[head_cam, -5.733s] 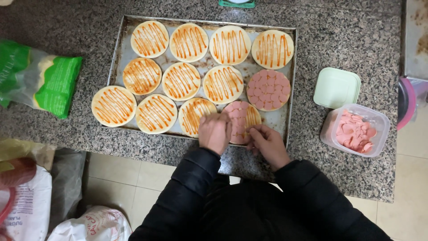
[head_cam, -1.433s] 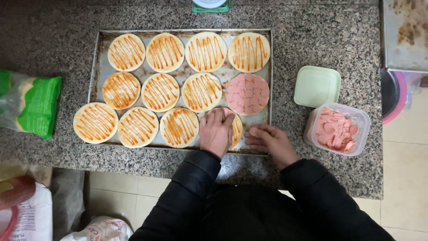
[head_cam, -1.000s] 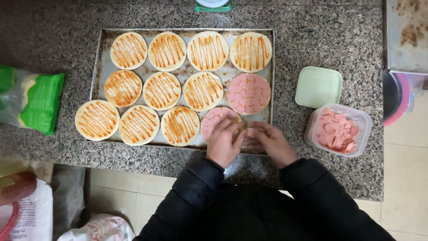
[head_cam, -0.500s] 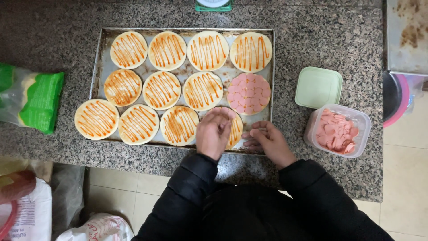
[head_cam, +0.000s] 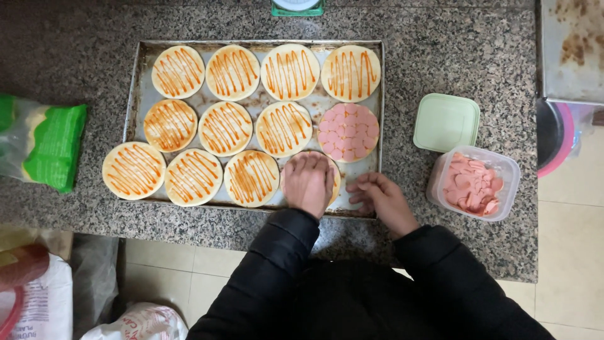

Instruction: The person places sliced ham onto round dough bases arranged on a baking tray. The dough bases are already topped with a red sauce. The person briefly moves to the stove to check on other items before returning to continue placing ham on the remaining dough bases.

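Dough round (head_cam: 335,182), almost wholly hidden under the left hand (head_cam: 308,182), lying at the near right end of the metal tray (head_cam: 135,94). Left hand spread flat, palm down, fingers together, pressing on top rather than gripping anything. Only a pale rim showing to the right of that hand, so toppings beneath cannot be told.

Probably soft, thin and light, likely to bend or tear if lifted by one edge; sauce-striped top likely slick and sticky. Best taken from below, with fingers slid under opposite sides of the rim, or simply pressed flat from above as here.

Just right of it, right hand (head_cam: 380,198) resting on the tray's near edge, fingers curled loosely, seemingly empty, though the palm is out of sight.

Just beyond both hands, round covered with pink sausage slices (head_cam: 348,132). Left of the left hand and beyond it, rows of sauce-striped rounds (head_cam: 251,178).

Farther right of the right hand, on the speckled stone bench (head_cam: 440,63), clear tub of pink slices (head_cam: 473,182), with pale green lid (head_cam: 446,122) beyond it. Far left, green bag (head_cam: 44,145).
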